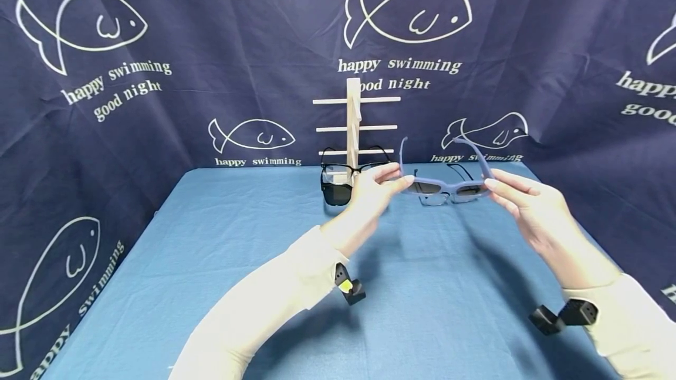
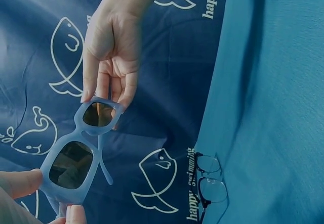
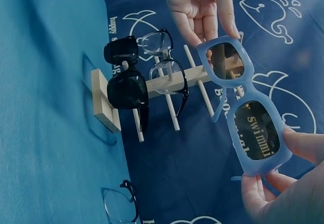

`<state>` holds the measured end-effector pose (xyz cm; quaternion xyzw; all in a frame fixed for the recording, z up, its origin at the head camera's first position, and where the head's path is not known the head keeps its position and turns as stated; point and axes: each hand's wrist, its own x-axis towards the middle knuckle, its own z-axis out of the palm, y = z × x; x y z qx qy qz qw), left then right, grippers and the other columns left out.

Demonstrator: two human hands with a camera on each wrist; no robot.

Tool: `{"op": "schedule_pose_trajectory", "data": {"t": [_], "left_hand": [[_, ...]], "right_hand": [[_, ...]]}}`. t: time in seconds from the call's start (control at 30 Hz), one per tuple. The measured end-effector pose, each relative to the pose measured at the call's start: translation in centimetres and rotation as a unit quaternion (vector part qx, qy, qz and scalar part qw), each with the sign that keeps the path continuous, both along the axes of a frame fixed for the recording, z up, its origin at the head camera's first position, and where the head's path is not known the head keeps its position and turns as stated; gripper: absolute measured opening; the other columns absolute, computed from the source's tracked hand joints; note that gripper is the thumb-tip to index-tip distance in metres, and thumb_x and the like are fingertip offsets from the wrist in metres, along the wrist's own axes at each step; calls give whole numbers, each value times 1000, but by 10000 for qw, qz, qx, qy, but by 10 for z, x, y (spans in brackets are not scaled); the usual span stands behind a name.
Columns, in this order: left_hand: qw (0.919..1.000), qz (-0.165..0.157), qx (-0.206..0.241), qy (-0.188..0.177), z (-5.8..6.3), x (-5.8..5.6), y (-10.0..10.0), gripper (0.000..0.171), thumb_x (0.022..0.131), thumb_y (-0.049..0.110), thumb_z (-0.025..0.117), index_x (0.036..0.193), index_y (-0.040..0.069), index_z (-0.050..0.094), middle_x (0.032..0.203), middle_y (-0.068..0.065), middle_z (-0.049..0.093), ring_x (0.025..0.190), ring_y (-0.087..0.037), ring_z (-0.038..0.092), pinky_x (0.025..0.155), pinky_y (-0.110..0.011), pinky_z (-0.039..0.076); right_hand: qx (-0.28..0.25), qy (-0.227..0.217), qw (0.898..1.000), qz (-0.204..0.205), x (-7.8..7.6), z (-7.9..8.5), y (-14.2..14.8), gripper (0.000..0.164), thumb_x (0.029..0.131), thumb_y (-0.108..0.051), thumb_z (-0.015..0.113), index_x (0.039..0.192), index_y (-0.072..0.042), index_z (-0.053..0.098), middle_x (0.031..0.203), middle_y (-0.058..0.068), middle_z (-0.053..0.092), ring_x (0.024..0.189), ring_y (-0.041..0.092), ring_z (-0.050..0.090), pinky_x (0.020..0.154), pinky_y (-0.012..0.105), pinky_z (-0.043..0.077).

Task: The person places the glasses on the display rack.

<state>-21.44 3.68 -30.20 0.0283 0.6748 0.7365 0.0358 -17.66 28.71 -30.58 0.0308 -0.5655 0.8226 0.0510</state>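
Note:
Pale-blue thick-framed sunglasses with dark lenses are held up above the blue cloth, their temples spread open and pointing away. My left hand pinches one front corner between thumb and fingers. At the opposite corner, my right hand grips the frame the same way. The right wrist view shows both lenses of the sunglasses facing the camera, with the left hand above and the right hand below. In the head view they overlap a pair of thin-framed eyeglasses on the cloth behind.
A wooden display rack with several crossbars stands at the back, beyond my left hand. Clear black-rimmed glasses and black sunglasses hang on its lower bars. Behind the blue-covered table hangs a navy fish-print curtain.

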Motion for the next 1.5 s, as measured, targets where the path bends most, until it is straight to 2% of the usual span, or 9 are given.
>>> {"op": "schedule_pose_trajectory", "data": {"t": [0.33,0.67,1.2,1.5], "left_hand": [[9999,100,-86,69,0,1,-8,41,81,10,77,121,8,68,118,-8,70,117,-14,60,103,-27,47],[9998,126,-23,172,9,3,-19,41,82,9,76,122,7,67,120,-10,69,120,-14,58,103,-30,48],[9991,119,-318,238,12,5,-34,43,83,14,76,125,9,66,120,-8,69,123,-15,55,106,-32,46],[9993,152,-250,252,12,5,-38,43,82,13,77,124,8,67,120,-9,69,123,-16,56,104,-32,48]], "right_hand": [[-72,60,9998,195,1,1,-9,25,88,8,63,102,-8,76,98,0,75,89,9,71,81,16,57],[8,30,9998,214,0,5,-18,26,88,6,65,107,-9,74,99,-2,75,93,7,69,82,13,55],[-61,-20,9998,162,1,9,-31,26,88,7,64,102,-11,76,100,-3,74,90,6,69,83,14,56],[-227,104,9995,203,-1,8,-36,26,88,9,63,102,-9,76,99,-1,75,88,8,71,84,15,56]]}}
